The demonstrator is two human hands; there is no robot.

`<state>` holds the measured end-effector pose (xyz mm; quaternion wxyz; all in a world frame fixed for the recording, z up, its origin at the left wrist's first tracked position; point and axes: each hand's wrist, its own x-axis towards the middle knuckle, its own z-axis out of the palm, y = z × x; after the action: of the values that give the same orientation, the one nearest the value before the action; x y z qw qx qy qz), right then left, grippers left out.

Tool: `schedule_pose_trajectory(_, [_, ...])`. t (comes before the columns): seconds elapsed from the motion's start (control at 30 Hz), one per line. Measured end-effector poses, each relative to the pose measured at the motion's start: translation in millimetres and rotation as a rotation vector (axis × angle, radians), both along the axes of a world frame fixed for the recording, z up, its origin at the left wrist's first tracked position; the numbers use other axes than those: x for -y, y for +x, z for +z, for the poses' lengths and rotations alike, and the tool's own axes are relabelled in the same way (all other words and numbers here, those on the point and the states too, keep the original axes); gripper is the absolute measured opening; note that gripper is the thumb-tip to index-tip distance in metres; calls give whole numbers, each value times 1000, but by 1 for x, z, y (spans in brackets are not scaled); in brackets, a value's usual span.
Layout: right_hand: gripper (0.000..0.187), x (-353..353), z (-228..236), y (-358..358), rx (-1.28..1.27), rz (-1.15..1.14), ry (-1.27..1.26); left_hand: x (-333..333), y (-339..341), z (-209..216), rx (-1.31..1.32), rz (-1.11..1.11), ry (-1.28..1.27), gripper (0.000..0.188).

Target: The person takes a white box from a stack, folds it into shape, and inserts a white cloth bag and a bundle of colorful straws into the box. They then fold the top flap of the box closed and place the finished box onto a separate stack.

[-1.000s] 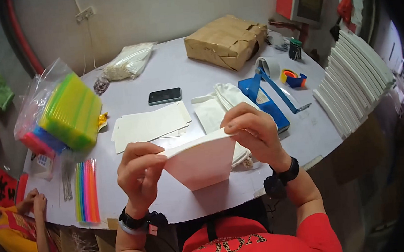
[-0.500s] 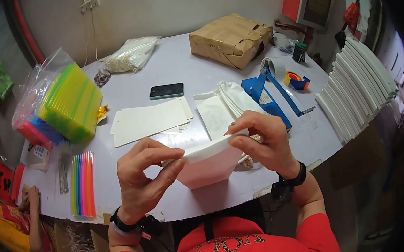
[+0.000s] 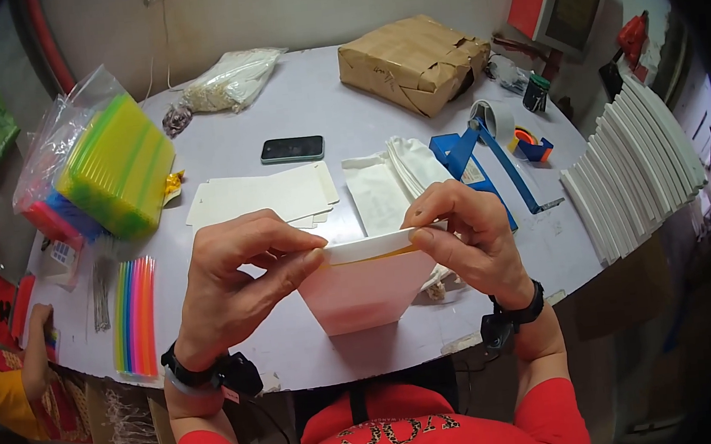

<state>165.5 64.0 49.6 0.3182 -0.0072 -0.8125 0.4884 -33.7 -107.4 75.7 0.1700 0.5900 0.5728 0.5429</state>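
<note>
Pink-and-white piece: and here it is, the pink-and-white piece (image 3: pixel 367 294), held up in the middle of the near side of the counter (image 3: pixel 482 295), its pink face turned toward the wearer; whether its lower edge is rested on the surface cannot be told.
White band: across the top, a white band (image 3: pixel 371 246) is stretched between the two grips, with a thin orange line seen just under it.
Left hand: the band's left end is pinched between thumb and forefinger of the left hand (image 3: pixel 245 271).
Right hand: the other end is gripped likewise by the right hand (image 3: pixel 472 236); neither end is let go.
Top edge: best kept level, with both ends drawn evenly, so that no skew is put into the band.
Fingertips: pressure is best matched on both sides and run along the edge, lightly enough that the pink face is not buckled.
Pale cards: beyond the left hand, the pale cards (image 3: pixel 251 199) are spread in a loose overlap.
White cloth: just behind the right hand, the white cloth (image 3: pixel 378 194) is laid in folds, beside the blue tape dispenser (image 3: pixel 495 161).
Phone: farther back, a phone (image 3: pixel 292 149) is left lying flat.
</note>
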Motion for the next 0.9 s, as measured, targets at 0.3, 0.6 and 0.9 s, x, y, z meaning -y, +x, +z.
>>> schedule_pose_trajectory(0.3, [10,-10,-5,-7,-92,-15,160,-14,-11,-8,43,-24,25,7])
schedule_pose_trajectory(0.6, [8,-17,-13,-7,-94,20,266,-19,-22,-20,-39,-45,167,10])
schedule_pose_trajectory(0.9, [29,-2,-25,-9,-19,163,-696,-14,-11,-27,31,74,183,8])
